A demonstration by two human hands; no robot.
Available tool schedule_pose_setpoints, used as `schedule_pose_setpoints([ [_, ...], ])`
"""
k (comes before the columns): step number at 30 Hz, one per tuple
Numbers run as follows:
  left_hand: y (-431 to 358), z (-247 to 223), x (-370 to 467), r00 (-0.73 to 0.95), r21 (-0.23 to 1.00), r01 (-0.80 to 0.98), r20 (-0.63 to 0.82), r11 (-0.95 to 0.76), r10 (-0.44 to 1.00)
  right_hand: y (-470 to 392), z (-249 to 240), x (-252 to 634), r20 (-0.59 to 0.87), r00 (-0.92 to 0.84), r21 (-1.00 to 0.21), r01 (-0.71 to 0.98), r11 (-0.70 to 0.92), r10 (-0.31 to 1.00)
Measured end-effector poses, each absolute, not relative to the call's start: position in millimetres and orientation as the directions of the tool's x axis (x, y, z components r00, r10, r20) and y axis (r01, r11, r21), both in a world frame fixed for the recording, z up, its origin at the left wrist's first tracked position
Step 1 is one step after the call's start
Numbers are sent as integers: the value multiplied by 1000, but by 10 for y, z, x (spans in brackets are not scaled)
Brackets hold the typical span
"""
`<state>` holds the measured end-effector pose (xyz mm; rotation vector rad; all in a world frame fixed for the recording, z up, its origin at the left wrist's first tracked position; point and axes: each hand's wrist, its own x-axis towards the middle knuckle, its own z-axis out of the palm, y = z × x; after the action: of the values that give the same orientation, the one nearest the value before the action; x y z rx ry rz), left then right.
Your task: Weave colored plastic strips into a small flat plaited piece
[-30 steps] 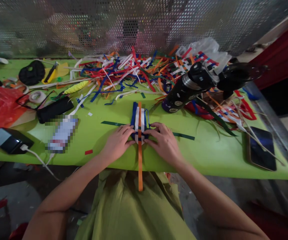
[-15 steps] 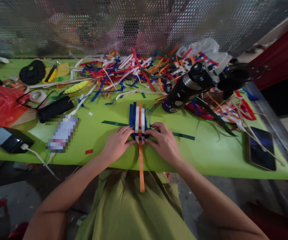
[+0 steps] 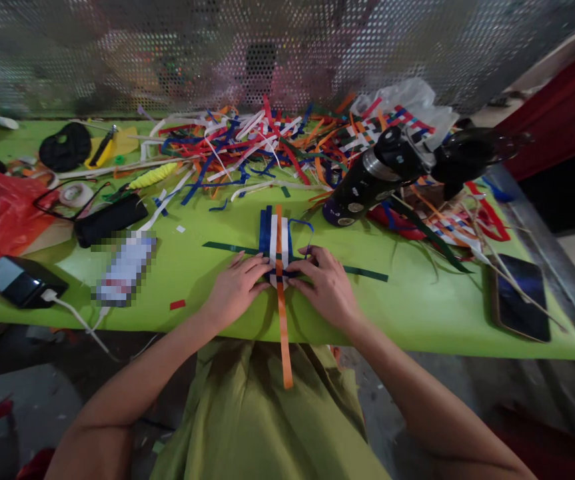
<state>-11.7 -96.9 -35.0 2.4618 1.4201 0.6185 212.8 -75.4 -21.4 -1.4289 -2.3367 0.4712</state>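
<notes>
A small weave of flat plastic strips lies on the green table in front of me, with blue and white strips [image 3: 274,233] running upward. Down its middle passes an orange strip [image 3: 282,320], whose lower end hangs over the table edge. Crossing it sideways is a dark green strip [image 3: 367,273]. My left hand [image 3: 234,283] is closed on the weave's left edge, thumb and fingers pressed together there. On the opposite edge my right hand [image 3: 324,283] pinches the weave, beside a looped blue strip [image 3: 303,222]. The fingertips partly hide the weave's sides.
Behind lies a tangled heap of coloured strips [image 3: 252,143]. A black bottle [image 3: 362,180] stands at the back right, and a dark phone [image 3: 523,297] lies far right. On the left are a phone with a blurred screen [image 3: 126,270], a black case [image 3: 110,220] and a power bank [image 3: 24,281].
The blue strip's loop at the right has opened wider and swung out to the right. The orange strip's lower end has shifted slightly right. Both hands remain almost in place.
</notes>
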Motion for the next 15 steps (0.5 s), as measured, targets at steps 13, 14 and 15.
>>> schedule_pose_setpoints([
  [13, -1013, -321, -92, 498, 330, 776, 203, -537, 843, -746, -204, 2117, 121, -440, -446, 776, 445, 890],
  [14, -1013, -322, -94, 501, 329, 777, 196, -538, 843, -746, -200, 2115, 120, -440, -449, 776, 444, 890],
  [15, -1012, -325, -95, 503, 327, 777, 191, -538, 843, -746, -197, 2114, 117, -439, -449, 777, 442, 891],
])
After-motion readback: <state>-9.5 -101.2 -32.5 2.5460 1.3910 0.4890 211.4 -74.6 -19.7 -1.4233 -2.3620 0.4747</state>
